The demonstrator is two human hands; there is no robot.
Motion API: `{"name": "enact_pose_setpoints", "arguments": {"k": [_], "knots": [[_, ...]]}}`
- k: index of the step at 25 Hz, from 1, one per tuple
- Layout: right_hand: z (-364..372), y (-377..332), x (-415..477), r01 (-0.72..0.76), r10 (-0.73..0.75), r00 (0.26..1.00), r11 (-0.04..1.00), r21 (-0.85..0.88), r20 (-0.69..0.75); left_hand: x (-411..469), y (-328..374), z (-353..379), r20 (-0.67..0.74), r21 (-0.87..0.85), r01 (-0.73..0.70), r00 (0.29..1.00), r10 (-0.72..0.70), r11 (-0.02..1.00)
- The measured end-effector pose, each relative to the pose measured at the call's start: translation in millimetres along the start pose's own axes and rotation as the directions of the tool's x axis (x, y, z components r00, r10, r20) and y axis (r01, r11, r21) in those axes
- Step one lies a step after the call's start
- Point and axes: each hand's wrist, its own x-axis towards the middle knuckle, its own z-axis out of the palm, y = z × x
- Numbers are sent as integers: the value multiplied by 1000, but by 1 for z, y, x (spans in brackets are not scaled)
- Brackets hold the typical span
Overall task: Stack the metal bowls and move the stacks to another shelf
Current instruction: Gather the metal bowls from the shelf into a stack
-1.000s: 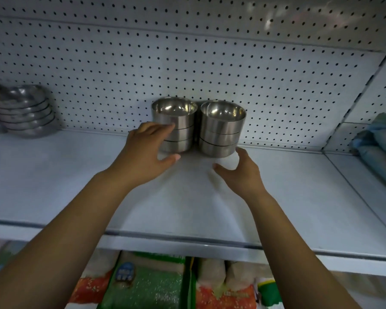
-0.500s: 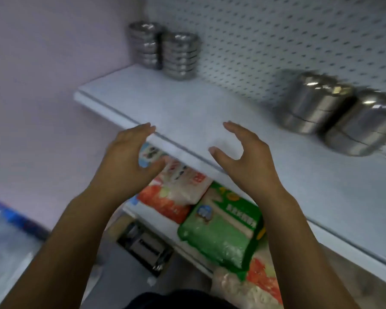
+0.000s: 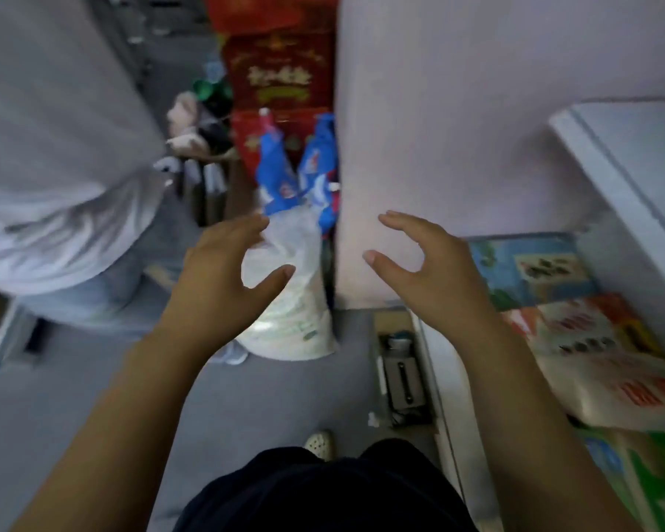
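Left hand: the left hand (image 3: pixel 223 278) is empty, fingers spread and loosely curved, thumb held apart; it hangs above the floor (image 3: pixel 93 397) in front of a white sack (image 3: pixel 292 305).
Right hand: the right hand (image 3: pixel 430 274) is in the same posture, grasping nothing, in front of a pale wall panel (image 3: pixel 477 90).
Metal bowls: none in view, loose or stacked (position cannot be stated).
Shelf: a white shelf (image 3: pixel 630 155) shows only its front corner at the right edge of view, above bagged goods (image 3: pixel 611 359) on the lower level.
Governing relation: the shelf corner lies to the right of both hands; the right hand is nearer, though well apart from it.
Judgement: both hands are free for the next load; the bowls must be found first.
Hazard: a person in a grey top (image 3: pixel 54 167) stands near the left arm.
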Motion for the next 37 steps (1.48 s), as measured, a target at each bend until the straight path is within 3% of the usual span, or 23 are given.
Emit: {"name": "enact_pose_setpoints", "arguments": {"k": [3,6,8,11,16,22,27,30,37], "knots": [[51,-30,26,115,-117,971,993,24,209,-49,-37,-28,-155,31,199,969,-192,980],[95,-65,49,254,-273,875,962,100,400,-93,-61,-46,-285,26,400,881,-377,916],[123,-89,59,353,-382,781,923,154,494,-120,-71,-60,-386,17,532,784,-486,846],[162,-121,62,446,-495,606,860,249,623,-170,-73,-75,-523,-57,726,562,-640,685],[224,-154,41,547,-592,327,754,364,737,-246,-55,-71,-605,-193,875,249,-756,443],[304,-218,-9,548,-622,70,677,492,780,-316,-57,-91,-646,-249,927,56,-762,279],[387,-307,-47,557,-690,13,606,568,723,-365,-118,-157,-680,-266,932,1,-733,248],[437,-367,-64,551,-693,-6,599,581,721,-389,-168,-210,-703,-257,930,6,-711,262],[542,-473,-86,533,-689,63,635,559,722,-431,-266,-314,-693,-216,936,54,-719,279]]}}
